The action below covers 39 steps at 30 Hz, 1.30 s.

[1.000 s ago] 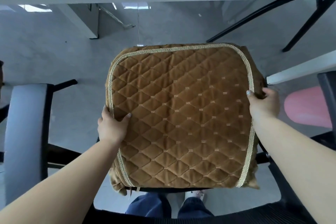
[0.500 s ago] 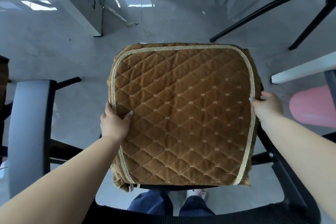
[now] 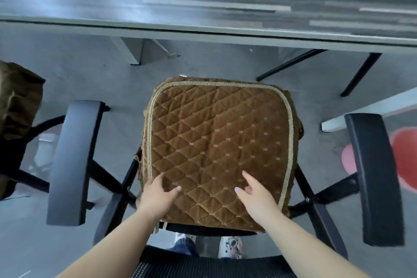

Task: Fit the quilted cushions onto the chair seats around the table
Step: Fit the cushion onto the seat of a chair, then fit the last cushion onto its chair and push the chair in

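The quilted cushion (image 3: 216, 149) lies on the chair seat in the middle of the frame, below the table (image 3: 203, 29). The left hand (image 3: 158, 196) and right hand (image 3: 255, 198) rest flat on its near part, fingers spread and holding nothing, probably to smooth it.

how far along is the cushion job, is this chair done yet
Nearly done here: the quilted cushion lies flat on the chair seat between the black armrests, its gold trim lined up with the seat edges. In hand: the left hand and right hand are open over its near edge, gripping nothing. The chair on the left already has brown fabric on it. Other chairs are out of view, so the rest is unclear.
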### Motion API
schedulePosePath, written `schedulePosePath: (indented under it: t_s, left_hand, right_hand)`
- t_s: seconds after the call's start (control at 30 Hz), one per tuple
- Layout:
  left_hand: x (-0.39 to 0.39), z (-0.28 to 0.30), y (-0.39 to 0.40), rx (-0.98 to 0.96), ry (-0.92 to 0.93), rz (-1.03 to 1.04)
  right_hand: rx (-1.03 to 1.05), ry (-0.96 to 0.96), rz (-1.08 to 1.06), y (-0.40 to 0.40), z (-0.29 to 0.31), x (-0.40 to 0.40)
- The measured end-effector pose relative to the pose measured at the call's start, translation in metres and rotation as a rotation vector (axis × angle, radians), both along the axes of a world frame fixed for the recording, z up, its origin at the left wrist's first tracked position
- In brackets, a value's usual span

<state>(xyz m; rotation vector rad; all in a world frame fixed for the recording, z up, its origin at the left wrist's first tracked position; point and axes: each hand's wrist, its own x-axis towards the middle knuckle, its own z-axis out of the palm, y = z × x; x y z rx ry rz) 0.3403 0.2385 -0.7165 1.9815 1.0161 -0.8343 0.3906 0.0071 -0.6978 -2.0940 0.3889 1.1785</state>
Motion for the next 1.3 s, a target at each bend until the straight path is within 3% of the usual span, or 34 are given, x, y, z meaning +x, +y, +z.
schedulePosePath:
  t_s: [0.13,0.37,0.7,0.97,1.3]
  left_hand:
    - [-0.021,0.052,-0.018,-0.274,-0.011,0.118]
    - [-0.072,0.157,0.004,-0.414,-0.203,0.496]
    - [-0.189,0.264,0.127,-0.493,-0.436,0.970]
    - [-0.315,0.325,0.289,-0.419,-0.559,1.012]
    - [-0.385,0.374,0.433,-0.364,-0.680,0.968]
  right_hand:
    - [0.157,0.082,-0.138,0.025,0.039,-0.030]
    - [0.268,0.087,-0.282,0.067,0.147,-0.053]
    - [0.392,0.027,-0.170,0.191,0.255,-0.097]
    - [0.511,-0.016,-0.112,0.382,0.307,-0.201]
    - [0.603,-0.021,-0.064,0.533,0.328,-0.258]
